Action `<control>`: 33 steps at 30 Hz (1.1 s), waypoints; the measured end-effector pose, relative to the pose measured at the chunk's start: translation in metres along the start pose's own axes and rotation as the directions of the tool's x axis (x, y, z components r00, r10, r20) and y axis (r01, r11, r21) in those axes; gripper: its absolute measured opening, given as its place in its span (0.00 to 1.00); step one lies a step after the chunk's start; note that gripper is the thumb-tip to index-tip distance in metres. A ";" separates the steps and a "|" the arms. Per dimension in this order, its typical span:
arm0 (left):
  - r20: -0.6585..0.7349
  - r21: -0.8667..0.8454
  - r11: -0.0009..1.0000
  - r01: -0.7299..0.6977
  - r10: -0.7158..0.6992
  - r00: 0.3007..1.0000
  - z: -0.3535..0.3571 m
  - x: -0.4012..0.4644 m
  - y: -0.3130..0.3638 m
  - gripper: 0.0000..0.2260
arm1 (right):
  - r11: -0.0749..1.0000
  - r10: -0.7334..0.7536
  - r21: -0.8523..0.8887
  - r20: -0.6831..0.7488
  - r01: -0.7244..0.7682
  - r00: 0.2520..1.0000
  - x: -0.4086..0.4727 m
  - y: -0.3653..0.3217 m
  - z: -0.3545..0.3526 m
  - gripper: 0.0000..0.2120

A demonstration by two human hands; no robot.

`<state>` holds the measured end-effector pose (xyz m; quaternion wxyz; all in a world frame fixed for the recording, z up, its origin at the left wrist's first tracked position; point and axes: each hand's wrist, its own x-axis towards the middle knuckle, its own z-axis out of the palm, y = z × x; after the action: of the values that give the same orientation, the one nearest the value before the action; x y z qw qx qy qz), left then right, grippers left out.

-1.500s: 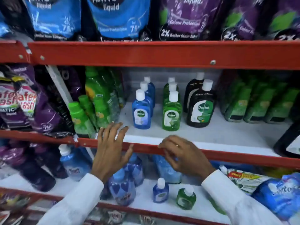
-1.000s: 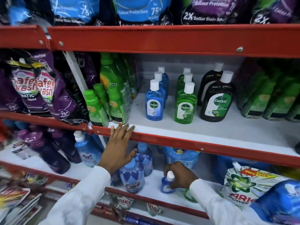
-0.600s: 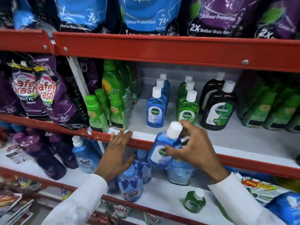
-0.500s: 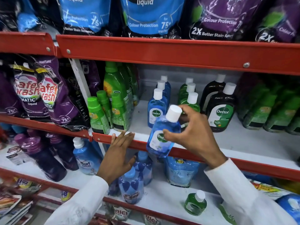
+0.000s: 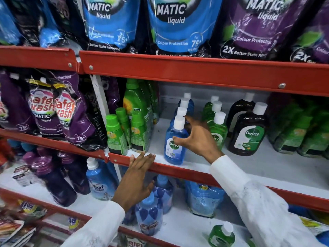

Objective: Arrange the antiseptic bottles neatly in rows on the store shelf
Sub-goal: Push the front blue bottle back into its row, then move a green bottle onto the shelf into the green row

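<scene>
**Head view: front blue bottle close to the lip, likely to topple**

Middle shelf (image 5: 258,168), across the centre of the frame: white deck, red lip (image 5: 187,172) along the front. Carries three rows running front to back: brown bottles (image 5: 248,135) right of centre, green bottles (image 5: 218,134) beside them, blue ones at centre.

Left hand (image 5: 137,177), lower centre: flat and open, fingertips resting on the red lip, holding nothing.

Right hand (image 5: 198,139), centre: fingers spread around the front blue bottle (image 5: 175,147), thumb tip on its label, other fingers behind its neck. Cannot tell whether gripping or merely touching.

Front blue bottle: base down on the deck at the head of the blue row, close behind the lip and just beside the green row.

Small green bottle (image 5: 221,235), bottom right: alone on the lower shelf, not yet in its row.

Risks, as judged from here:
- Could snag the white cap on withdrawal, with fingers hooked behind the neck; would tip the bottle forward over the lip.
- Could knock the front green bottle with the back of the hand; very little room between the rows.
- Could leave the blue row crooked if released before the label faces square.
</scene>
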<state>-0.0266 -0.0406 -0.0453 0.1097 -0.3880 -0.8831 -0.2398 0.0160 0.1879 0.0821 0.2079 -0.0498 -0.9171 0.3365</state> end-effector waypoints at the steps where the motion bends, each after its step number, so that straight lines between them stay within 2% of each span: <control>1: 0.000 0.000 1.000 0.001 -0.001 1.000 0.000 0.000 0.000 0.36 | 1.000 0.011 0.008 -0.004 -0.011 1.000 0.001 0.002 0.001 0.31; 4: 0.001 0.022 1.000 0.007 -0.007 1.000 0.001 0.000 0.001 0.36 | 1.000 0.007 0.021 0.005 -0.007 1.000 0.002 0.004 0.001 0.31; 8: 0.007 0.157 0.987 0.042 -0.044 0.999 0.005 0.001 0.007 0.37 | 1.000 -0.009 0.001 0.016 0.009 1.000 -0.003 0.005 0.002 0.29; 11: -0.046 0.203 0.974 0.097 -0.089 0.995 0.014 0.001 0.021 0.33 | 1.000 -0.018 -0.001 0.001 0.018 1.000 -0.014 0.008 -0.003 0.32; 13: -0.095 0.183 0.980 0.082 -0.066 0.993 0.020 -0.001 0.036 0.30 | 0.998 -0.058 -0.001 -0.058 0.058 0.997 -0.030 0.013 -0.011 0.32; 17: -0.123 0.185 0.979 -0.085 0.109 0.986 0.035 0.002 0.067 0.26 | 0.979 -0.195 -0.004 -0.279 0.202 0.940 -0.089 0.039 -0.027 0.18; 19: -0.108 0.171 0.975 -0.140 0.160 0.981 0.043 0.007 0.077 0.26 | 0.975 -0.219 -0.030 -0.303 0.220 0.928 -0.125 0.064 -0.033 0.11; 21: -0.096 0.158 0.974 -0.164 0.181 0.979 0.053 0.010 0.084 0.27 | 0.990 -0.139 0.006 -0.215 0.144 0.967 -0.160 0.099 -0.036 0.09; 23: -0.106 0.141 0.979 -0.149 0.164 0.981 0.059 0.013 0.090 0.26 | 1.000 -0.001 0.022 -0.016 0.001 1.000 -0.186 0.135 -0.032 0.11; 25: -0.125 0.109 0.987 -0.115 0.129 0.984 0.063 0.015 0.095 0.25 | 0.988 0.145 -0.074 0.212 -0.133 0.966 -0.206 0.169 -0.019 0.17; 27: -0.136 0.080 0.993 -0.089 0.100 0.986 0.065 0.015 0.097 0.24 | 0.968 0.247 -0.137 0.363 -0.211 0.898 -0.220 0.193 -0.002 0.24; 29: -0.130 0.048 0.995 -0.082 0.088 0.988 0.065 0.015 0.097 0.24 | 0.954 0.293 -0.184 0.404 -0.236 0.866 -0.227 0.209 0.017 0.26; 33: -0.095 0.013 0.997 -0.080 0.081 0.992 0.062 0.014 0.095 0.25 | 0.931 0.351 -0.228 0.344 -0.285 0.871 -0.226 0.222 0.036 0.19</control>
<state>0.0335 0.0554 -0.0609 0.1632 -0.4109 -0.8616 -0.2493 0.1960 0.2849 -0.1625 -0.0368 -0.1518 -0.9443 0.2897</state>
